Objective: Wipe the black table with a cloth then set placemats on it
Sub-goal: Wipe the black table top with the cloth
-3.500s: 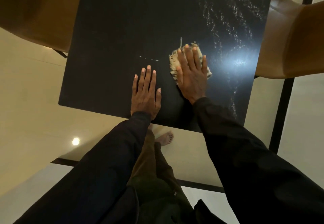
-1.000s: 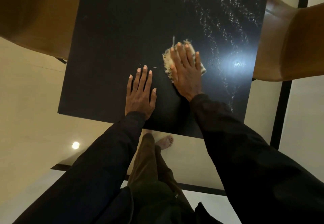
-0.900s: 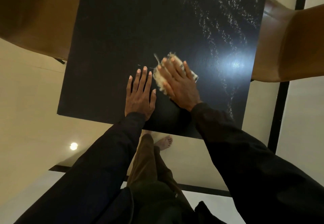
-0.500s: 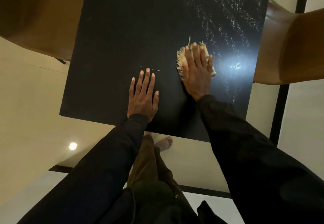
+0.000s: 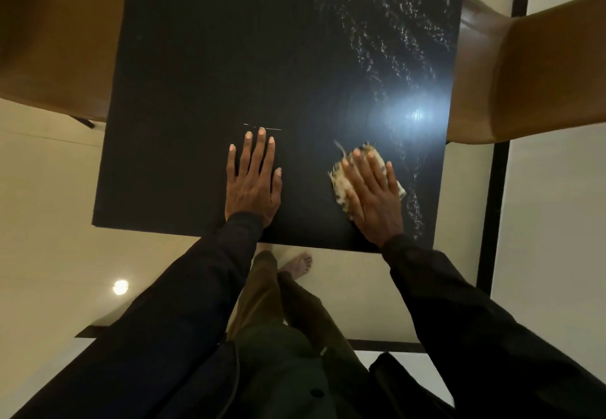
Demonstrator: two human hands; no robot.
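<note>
A square black table (image 5: 203,57) fills the upper middle of the head view. A pale frayed cloth (image 5: 338,182) lies on it near the front right corner. My right hand (image 5: 372,195) presses flat on the cloth with straight fingers and hides most of it. My left hand (image 5: 254,182) rests flat on the bare tabletop near the front edge, fingers straight and spread, apart from the cloth. Wet streaks (image 5: 387,31) glisten on the right side of the table. No placemat is in view.
A brown chair (image 5: 55,41) stands at the table's left side and another brown chair (image 5: 531,71) at its right. A short white scratch (image 5: 262,128) marks the tabletop just beyond my left fingertips. My bare foot (image 5: 296,266) stands on the pale floor below the front edge.
My right hand has slid the cloth toward me and to the right, down near the front right corner. My left hand has stayed flat in the same spot.
</note>
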